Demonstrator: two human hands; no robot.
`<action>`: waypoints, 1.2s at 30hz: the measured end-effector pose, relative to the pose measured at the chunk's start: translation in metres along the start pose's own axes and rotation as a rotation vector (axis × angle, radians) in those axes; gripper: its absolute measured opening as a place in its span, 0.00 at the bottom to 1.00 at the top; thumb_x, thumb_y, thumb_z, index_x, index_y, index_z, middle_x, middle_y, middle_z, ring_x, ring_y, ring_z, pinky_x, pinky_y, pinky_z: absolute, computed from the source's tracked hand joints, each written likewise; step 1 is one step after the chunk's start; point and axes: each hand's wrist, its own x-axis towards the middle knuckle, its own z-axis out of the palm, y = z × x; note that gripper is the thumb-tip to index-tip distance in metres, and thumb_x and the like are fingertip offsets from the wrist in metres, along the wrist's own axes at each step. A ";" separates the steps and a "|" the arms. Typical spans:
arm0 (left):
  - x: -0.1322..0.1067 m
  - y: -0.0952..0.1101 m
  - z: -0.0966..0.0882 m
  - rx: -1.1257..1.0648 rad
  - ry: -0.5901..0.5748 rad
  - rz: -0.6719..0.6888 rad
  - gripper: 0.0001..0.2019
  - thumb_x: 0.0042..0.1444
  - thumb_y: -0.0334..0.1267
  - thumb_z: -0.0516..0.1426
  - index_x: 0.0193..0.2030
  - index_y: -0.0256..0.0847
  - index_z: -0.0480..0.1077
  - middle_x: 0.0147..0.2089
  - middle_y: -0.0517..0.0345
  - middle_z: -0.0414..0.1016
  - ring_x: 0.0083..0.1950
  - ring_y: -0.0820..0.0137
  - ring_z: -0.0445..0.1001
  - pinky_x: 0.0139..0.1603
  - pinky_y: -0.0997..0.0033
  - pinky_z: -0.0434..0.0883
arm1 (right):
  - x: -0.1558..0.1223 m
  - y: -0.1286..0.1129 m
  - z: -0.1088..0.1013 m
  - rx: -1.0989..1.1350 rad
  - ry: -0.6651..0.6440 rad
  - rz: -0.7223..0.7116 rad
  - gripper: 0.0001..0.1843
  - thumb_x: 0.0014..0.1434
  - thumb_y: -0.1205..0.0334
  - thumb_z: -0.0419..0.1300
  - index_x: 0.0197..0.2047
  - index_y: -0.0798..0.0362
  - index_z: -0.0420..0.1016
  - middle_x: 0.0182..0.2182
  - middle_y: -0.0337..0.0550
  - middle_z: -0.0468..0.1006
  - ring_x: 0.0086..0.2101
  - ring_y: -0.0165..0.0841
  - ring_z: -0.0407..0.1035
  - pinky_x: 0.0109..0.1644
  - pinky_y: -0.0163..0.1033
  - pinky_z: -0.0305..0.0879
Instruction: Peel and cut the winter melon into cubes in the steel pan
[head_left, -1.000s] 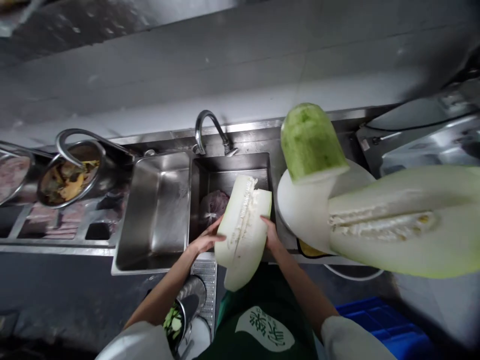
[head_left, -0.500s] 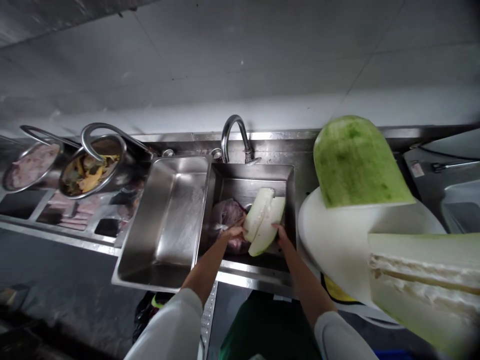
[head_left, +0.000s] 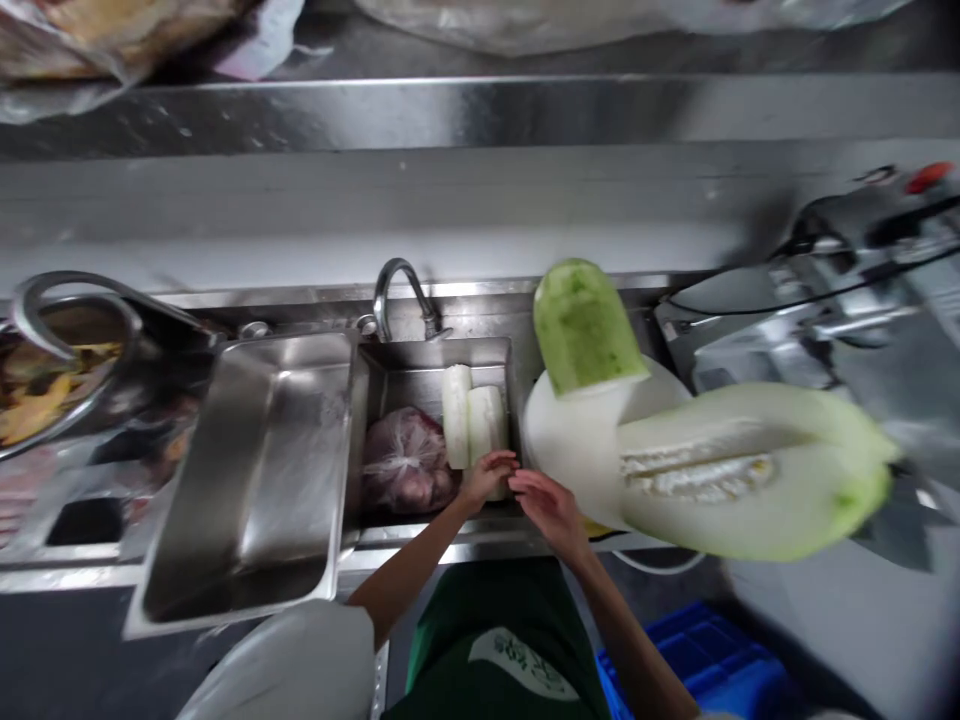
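Observation:
Two long pale winter melon pieces, a left piece (head_left: pixel 456 415) and a right piece (head_left: pixel 486 425), lie side by side in the sink (head_left: pixel 420 365). My left hand (head_left: pixel 487 478) is over the near end of the right piece, fingers stretched out; whether it touches the melon I cannot tell. Close by, at the sink's right edge, my right hand (head_left: pixel 551 510) is open and holds nothing. A knotted clear plastic bag of reddish meat (head_left: pixel 409 465) sits left of the melon pieces. On the round white cutting board (head_left: pixel 559 440) are a green-skinned melon chunk (head_left: pixel 589 330) and a halved winter melon (head_left: pixel 735 525), cut face showing.
A deep steel pan (head_left: pixel 262 470) stands left of the sink, and a chrome faucet (head_left: pixel 394 285) rises behind it. Farther left is a pot of yellowish food (head_left: pixel 37 400). Metal equipment (head_left: pixel 825 310) stands at right; a steel shelf (head_left: pixel 450 115) crosses above. A blue crate (head_left: pixel 697 660) sits below.
Both hands have let go of the melon pieces, which now lie upright-lengthwise in the sink. The hands have come closer together, and the camera view has turned right.

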 end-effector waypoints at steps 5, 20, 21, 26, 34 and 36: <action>-0.055 -0.042 0.096 -0.129 -0.466 -0.481 0.14 0.54 0.47 0.66 0.38 0.37 0.80 0.41 0.42 0.84 0.44 0.57 0.85 0.52 0.57 0.78 | -0.076 -0.171 -0.111 -0.700 0.601 -0.697 0.13 0.63 0.55 0.66 0.51 0.44 0.83 0.47 0.47 0.84 0.49 0.47 0.78 0.61 0.58 0.71; -0.062 -0.058 0.342 -1.249 -0.284 -0.288 0.31 0.59 0.56 0.54 0.67 0.48 0.66 0.70 0.46 0.68 0.76 0.47 0.60 0.71 0.36 0.65 | 0.028 -0.267 -0.228 -0.589 0.154 0.406 0.23 0.58 0.71 0.61 0.56 0.62 0.82 0.45 0.62 0.85 0.26 0.34 0.77 0.31 0.40 0.65; -0.065 -0.055 0.346 -1.299 -0.275 -0.268 0.32 0.59 0.54 0.55 0.69 0.47 0.64 0.71 0.47 0.68 0.75 0.47 0.62 0.71 0.35 0.65 | 0.025 -0.267 -0.231 -0.594 0.151 0.406 0.24 0.58 0.70 0.60 0.57 0.62 0.82 0.45 0.63 0.84 0.26 0.34 0.77 0.31 0.40 0.65; -0.076 -0.051 0.355 -1.427 -0.226 -0.256 0.32 0.59 0.46 0.57 0.71 0.43 0.64 0.70 0.46 0.70 0.74 0.52 0.65 0.70 0.46 0.69 | 0.007 -0.257 -0.264 -0.611 0.077 0.326 0.32 0.49 0.65 0.66 0.59 0.52 0.83 0.47 0.59 0.85 0.32 0.42 0.80 0.31 0.42 0.69; -0.095 -0.076 0.377 -1.421 -0.228 -0.308 0.33 0.57 0.46 0.62 0.68 0.36 0.68 0.61 0.46 0.79 0.70 0.54 0.72 0.70 0.54 0.71 | -0.060 -0.233 -0.327 -0.649 -0.064 0.193 0.42 0.47 0.48 0.75 0.66 0.41 0.77 0.59 0.47 0.80 0.54 0.49 0.77 0.46 0.38 0.77; -0.098 -0.083 0.383 -1.365 -0.267 -0.312 0.33 0.55 0.46 0.63 0.66 0.35 0.69 0.61 0.45 0.80 0.69 0.53 0.72 0.71 0.54 0.70 | -0.080 -0.225 -0.344 -0.573 -0.002 0.189 0.44 0.45 0.48 0.76 0.66 0.41 0.76 0.60 0.48 0.80 0.55 0.51 0.77 0.45 0.39 0.77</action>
